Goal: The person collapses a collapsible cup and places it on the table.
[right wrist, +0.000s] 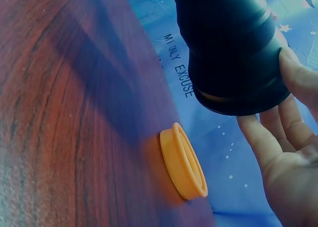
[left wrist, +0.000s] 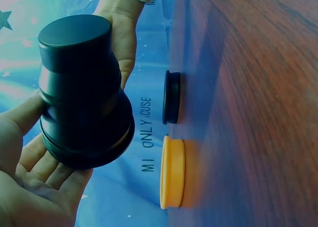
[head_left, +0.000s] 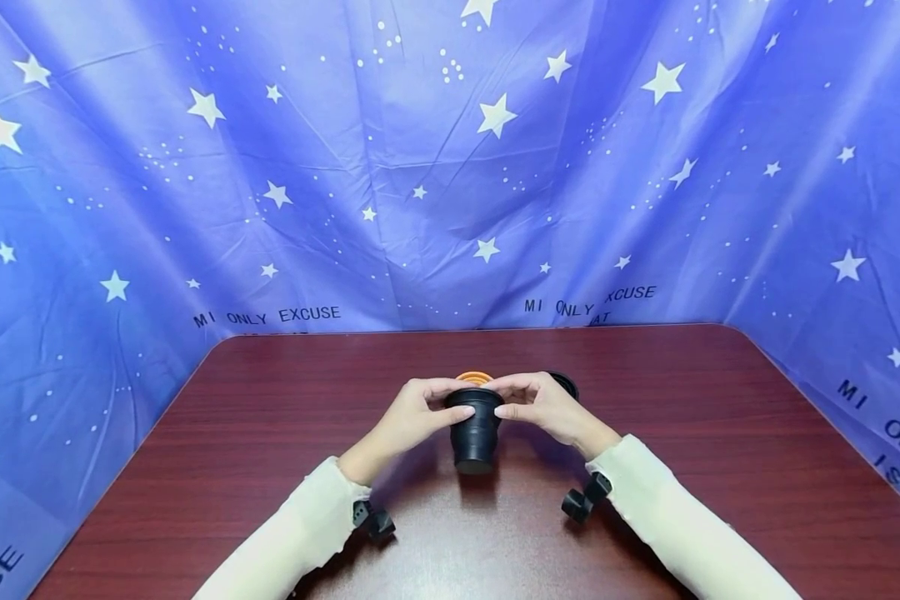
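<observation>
A black stepped cup (head_left: 474, 442), like a collapsible cup drawn out to full height, hangs above the table with its wide rim up and its narrow base down. My left hand (head_left: 418, 410) holds its rim from the left, thumb on the near side and fingers behind. From the other side my right hand (head_left: 546, 408) grips the rim in the same way. In the left wrist view the cup (left wrist: 82, 93) shows its flat base. Its inside is hidden. Behind it lies a flat orange ring-shaped piece (right wrist: 181, 162), probably a folded cup.
A similar low black round piece (left wrist: 172, 98) rests on the table beyond my right hand, partly hidden by it in the head view. The reddish-brown table (head_left: 270, 392) has a rounded far edge against a blue star-patterned curtain (head_left: 420, 125).
</observation>
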### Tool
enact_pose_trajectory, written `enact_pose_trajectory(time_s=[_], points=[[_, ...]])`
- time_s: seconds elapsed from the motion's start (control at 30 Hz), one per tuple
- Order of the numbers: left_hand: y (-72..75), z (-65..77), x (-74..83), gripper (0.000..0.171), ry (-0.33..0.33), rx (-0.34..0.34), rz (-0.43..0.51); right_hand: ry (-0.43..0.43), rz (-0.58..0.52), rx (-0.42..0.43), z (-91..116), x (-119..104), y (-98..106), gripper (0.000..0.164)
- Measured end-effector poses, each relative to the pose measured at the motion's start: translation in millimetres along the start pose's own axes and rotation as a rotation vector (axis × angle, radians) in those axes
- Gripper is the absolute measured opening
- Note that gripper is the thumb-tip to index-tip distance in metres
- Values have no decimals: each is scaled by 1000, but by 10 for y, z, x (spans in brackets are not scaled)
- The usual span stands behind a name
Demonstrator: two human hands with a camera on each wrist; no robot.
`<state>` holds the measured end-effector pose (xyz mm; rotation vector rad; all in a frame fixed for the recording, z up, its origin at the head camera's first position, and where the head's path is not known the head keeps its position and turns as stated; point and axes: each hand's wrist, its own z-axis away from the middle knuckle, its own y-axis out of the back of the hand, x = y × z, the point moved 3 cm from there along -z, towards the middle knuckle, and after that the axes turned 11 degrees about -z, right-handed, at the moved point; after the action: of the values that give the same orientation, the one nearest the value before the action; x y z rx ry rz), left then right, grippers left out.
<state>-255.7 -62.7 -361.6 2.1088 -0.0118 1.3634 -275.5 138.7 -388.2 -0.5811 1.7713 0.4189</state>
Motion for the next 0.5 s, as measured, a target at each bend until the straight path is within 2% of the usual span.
enact_pose_trajectory(time_s=[0.1,0.2,0.43,0.5], points=[[13,19,109,29,8,3,6,-5,4,0,9,5,8,36],[15,16,129,28,25,19,4,-1,21,4,10,5,20,36],[-35,-70,-140,28,49,74,-38,15,113,30,-5,-31,-1,37],[-39,-76,-158,28,40,92,-45,21,152,52,-5,-45,-15,37]])
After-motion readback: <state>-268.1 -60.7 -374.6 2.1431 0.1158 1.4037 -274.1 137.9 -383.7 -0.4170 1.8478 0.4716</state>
